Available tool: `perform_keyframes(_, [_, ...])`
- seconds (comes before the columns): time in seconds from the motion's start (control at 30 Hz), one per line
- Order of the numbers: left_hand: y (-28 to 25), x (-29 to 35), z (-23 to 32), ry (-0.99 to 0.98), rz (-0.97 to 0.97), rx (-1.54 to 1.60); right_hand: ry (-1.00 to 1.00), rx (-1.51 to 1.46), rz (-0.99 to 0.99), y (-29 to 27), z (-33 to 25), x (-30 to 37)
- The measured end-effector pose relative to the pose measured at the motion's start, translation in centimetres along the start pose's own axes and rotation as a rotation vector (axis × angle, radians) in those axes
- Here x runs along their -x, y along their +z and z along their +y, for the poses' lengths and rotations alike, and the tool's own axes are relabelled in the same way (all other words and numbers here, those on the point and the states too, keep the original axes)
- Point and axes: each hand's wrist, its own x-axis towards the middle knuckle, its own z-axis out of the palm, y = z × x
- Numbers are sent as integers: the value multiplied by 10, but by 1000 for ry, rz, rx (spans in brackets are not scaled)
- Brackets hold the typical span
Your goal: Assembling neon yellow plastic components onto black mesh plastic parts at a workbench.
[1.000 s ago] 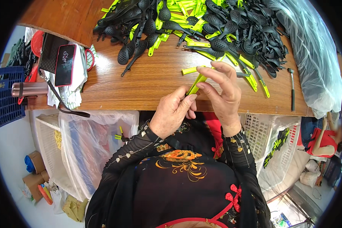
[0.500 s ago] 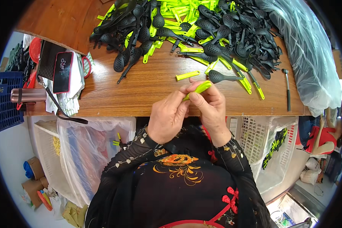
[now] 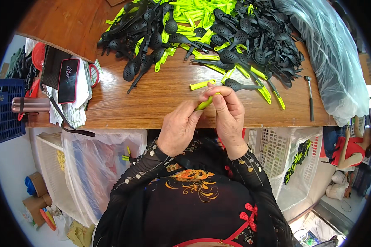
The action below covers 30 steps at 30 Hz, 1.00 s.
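Observation:
Both my hands meet above the table's front edge around a lime-green plastic handle. My left hand pinches its lower left end. The fingers and thumb of my right hand close over its upper right end, covering much of it. Just beyond my fingertips lies another lime-green handle. A black slotted spoon head rests to the right of it. Further back, black slotted spoons and loose green handles are heaped together.
A phone lies on papers at the left, by a pink metal flask. At the right are a metal tool with a black grip and clear plastic sheeting. Lined crates stand below the table. Another person in red is at far right.
The green handle has dropped slightly and turned in my fingers. My right fingers now cover more of its upper end.

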Motion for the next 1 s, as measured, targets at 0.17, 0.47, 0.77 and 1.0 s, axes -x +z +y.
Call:
perform_keyframes(0.17, [-12, -3, 2, 85, -10, -61, 212, -132, -7, 1, -8, -1])
perform_keyframes(0.47, [-46, 22, -2, -101, -58, -131, -19, 417, -501, -15, 5, -13])
perform_keyframes(0.77, [-133, 220, -229, -902, -183, -792, -270, 1567, 112, -159, -23, -24])
perform_keyframes(1.0, [-97, 317, -410, -933, -603, -809, -257, 1547, 127, -184, -15, -24])
